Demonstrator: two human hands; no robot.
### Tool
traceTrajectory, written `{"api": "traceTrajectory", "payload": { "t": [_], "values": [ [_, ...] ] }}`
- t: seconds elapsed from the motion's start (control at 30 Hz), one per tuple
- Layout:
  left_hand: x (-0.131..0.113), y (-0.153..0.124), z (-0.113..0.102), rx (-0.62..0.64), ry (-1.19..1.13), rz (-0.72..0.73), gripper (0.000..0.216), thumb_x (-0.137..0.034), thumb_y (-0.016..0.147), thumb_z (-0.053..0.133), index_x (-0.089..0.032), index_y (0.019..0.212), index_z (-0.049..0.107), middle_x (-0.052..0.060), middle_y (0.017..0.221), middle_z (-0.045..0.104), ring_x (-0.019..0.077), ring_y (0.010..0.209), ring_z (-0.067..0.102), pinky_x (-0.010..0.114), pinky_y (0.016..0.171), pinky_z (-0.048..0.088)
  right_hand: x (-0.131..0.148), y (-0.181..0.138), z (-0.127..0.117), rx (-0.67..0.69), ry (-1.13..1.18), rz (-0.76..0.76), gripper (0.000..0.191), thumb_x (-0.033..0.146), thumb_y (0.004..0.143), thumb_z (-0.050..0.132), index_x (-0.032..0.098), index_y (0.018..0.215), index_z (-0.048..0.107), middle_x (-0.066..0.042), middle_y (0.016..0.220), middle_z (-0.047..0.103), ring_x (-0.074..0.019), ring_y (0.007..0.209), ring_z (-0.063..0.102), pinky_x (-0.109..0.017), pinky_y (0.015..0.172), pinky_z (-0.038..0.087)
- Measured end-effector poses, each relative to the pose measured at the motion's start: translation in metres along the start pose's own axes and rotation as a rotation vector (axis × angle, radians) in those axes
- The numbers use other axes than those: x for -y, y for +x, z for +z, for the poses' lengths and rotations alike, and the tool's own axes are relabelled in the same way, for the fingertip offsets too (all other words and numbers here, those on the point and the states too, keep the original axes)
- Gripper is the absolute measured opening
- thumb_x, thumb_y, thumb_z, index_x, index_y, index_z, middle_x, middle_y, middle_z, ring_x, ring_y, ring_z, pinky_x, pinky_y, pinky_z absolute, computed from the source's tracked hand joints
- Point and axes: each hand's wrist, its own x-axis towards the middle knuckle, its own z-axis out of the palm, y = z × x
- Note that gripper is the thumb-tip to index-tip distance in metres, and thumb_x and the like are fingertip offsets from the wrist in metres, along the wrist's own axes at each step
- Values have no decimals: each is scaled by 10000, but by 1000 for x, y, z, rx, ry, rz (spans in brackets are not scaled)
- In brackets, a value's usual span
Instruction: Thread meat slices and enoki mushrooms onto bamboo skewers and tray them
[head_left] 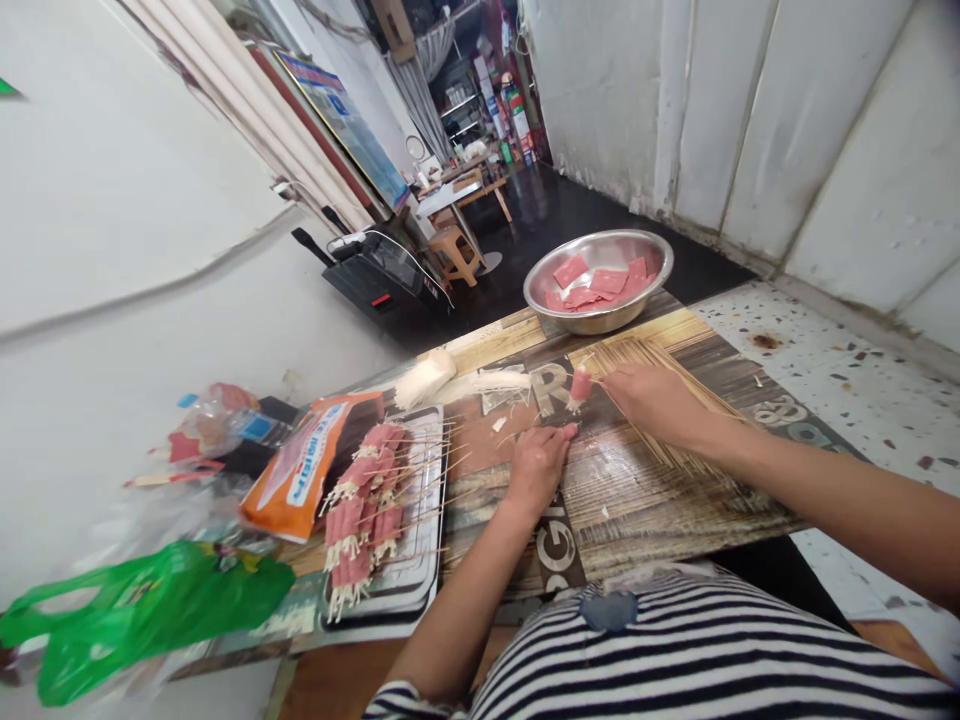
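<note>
My left hand (537, 462) rests on the wooden table (645, 490), fingers curled, pinching a small pink roll of meat at its fingertips. My right hand (651, 400) lies on a heap of bamboo skewers (675, 420) and holds a second pink meat roll (580, 387) stuffed with enoki mushrooms. A bundle of loose enoki mushrooms (495, 382) lies just beyond my left hand. To the left, a white tray (420, 580) carries several finished skewers of meat-wrapped mushrooms (364, 505).
A steel bowl (600, 280) with pink meat slices stands at the table's far edge. An orange packet (300, 470), a green plastic bag (150, 610) and other wrappers crowd the left. A white wall rises on the left; a dark floor and stools lie beyond.
</note>
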Motion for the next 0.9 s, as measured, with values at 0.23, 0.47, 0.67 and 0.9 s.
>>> {"api": "traceTrajectory", "payload": {
  "t": [0.23, 0.47, 0.67, 0.9],
  "values": [
    [0, 1, -3, -1, -3, -19, 249, -252, 968, 473, -177, 1007, 707, 78, 883, 691, 173, 821, 621, 297, 740, 501, 39, -78, 3, 68, 400, 98, 376, 341, 954, 384, 206, 769, 683, -41, 705, 675, -166, 636, 581, -274, 611, 414],
    [2, 7, -9, 43, -21, -45, 270, -291, 973, 478, -192, 1025, 724, 67, 825, 681, 162, 790, 613, 267, 718, 480, 54, -101, 33, 74, 166, 146, 312, 227, 953, 398, 164, 851, 686, -72, 772, 671, -178, 693, 611, -282, 657, 410],
    [3, 5, -9, 23, -49, -53, 274, -302, 975, 474, -219, 1064, 719, 59, 828, 670, 160, 809, 612, 263, 724, 479, 48, -116, 31, 114, -101, -36, 222, 67, 864, 478, 149, 936, 671, -80, 794, 667, -196, 700, 603, -298, 618, 370],
    [5, 6, -7, 9, -63, -46, 286, -303, 973, 475, -201, 1053, 729, 61, 799, 661, 154, 757, 598, 256, 687, 462, 46, -123, 37, -33, -70, -52, 267, 165, 938, 438, 162, 1066, 672, -30, 663, 656, -139, 556, 560, -295, 536, 283]
  ]
}}
